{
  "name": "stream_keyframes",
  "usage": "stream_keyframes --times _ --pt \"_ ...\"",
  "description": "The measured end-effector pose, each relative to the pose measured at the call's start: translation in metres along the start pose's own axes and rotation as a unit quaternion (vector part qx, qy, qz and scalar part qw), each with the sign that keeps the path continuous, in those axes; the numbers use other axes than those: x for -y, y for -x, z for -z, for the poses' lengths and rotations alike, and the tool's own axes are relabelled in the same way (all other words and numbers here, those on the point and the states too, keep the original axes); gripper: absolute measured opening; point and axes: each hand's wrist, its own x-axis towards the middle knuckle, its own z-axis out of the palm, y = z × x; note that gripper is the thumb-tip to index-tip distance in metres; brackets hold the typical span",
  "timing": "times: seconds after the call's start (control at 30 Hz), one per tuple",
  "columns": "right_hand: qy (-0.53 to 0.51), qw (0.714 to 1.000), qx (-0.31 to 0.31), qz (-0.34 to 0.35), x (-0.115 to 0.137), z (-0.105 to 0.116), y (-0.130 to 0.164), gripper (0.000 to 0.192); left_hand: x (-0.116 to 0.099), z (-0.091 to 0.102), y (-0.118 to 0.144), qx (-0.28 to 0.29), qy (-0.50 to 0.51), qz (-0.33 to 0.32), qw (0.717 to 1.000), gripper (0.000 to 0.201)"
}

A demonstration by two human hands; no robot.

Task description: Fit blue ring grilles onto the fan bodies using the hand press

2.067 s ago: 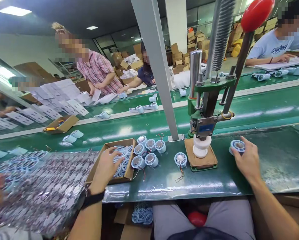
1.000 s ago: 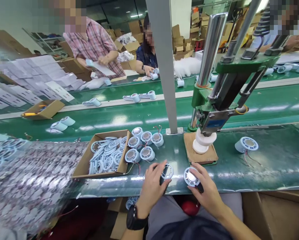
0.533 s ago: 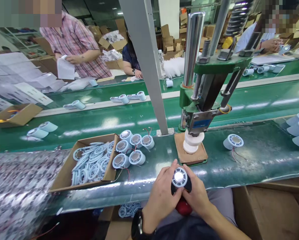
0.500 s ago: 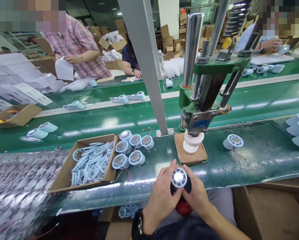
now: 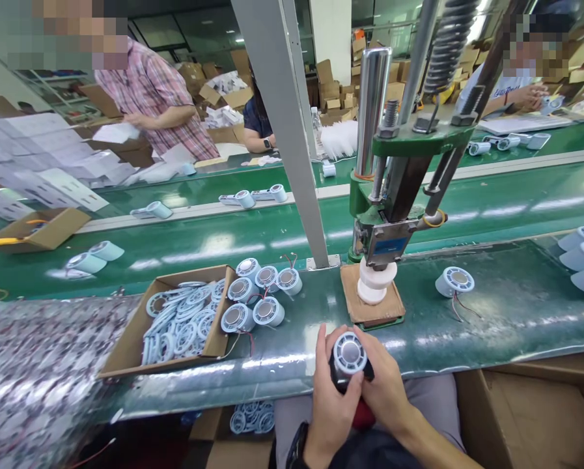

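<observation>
In front of my body, both hands hold a round fan part (image 5: 350,352) with a light-blue spoked rim and a grey metal disc facing up; its lower body looks black. My left hand (image 5: 331,404) wraps its left side, thumb at the front edge. On the other side my right hand (image 5: 382,385) grips it, fingers curled around. Something red (image 5: 364,415) shows below the hands, mostly hidden. Just beyond stands a green hand press (image 5: 394,244) with a white round head (image 5: 375,281) over a wooden pad (image 5: 349,293).
Left, a cardboard box (image 5: 125,348) holds light-blue rings (image 5: 184,329), beside several light-blue motor housings (image 5: 268,311) with wires. Another housing (image 5: 455,281) stands right of the press. A grey post (image 5: 292,130) rises ahead. Across the green belt (image 5: 198,238), co-workers (image 5: 150,98) work.
My hands and the fan part have tilted slightly, and my left hand has shifted right with its fingers more upright. The view has moved a little. A co-worker's white sheet has swung flatter.
</observation>
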Motion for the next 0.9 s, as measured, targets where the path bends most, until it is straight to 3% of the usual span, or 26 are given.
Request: stream_keyframes --times 0.17,0.3,0.4,0.6,0.9 --pt "-0.025 0.995 -0.048 0.081 0.028 0.025 -0.019 0.067 -0.011 0.01 0.015 0.025 -0.049 -0.05 0.997 0.079" --pt "-0.024 0.993 -0.058 0.096 0.041 0.035 -0.024 0.063 -0.025 0.017 0.017 0.03 -0.006 -0.084 0.996 0.076" --pt "-0.043 0.994 -0.065 0.081 0.044 0.035 -0.02 0.059 -0.033 0.015 0.018 0.013 0.064 -0.088 0.994 0.075" --pt "-0.079 0.989 -0.099 0.079 0.048 0.032 -0.014 0.076 -0.045 0.007 0.023 -0.064 0.158 -0.103 0.98 0.078" --pt "-0.061 0.987 -0.111 0.096 0.054 0.034 -0.018 0.079 -0.043 0.015 0.021 -0.05 0.149 -0.137 0.978 0.076"
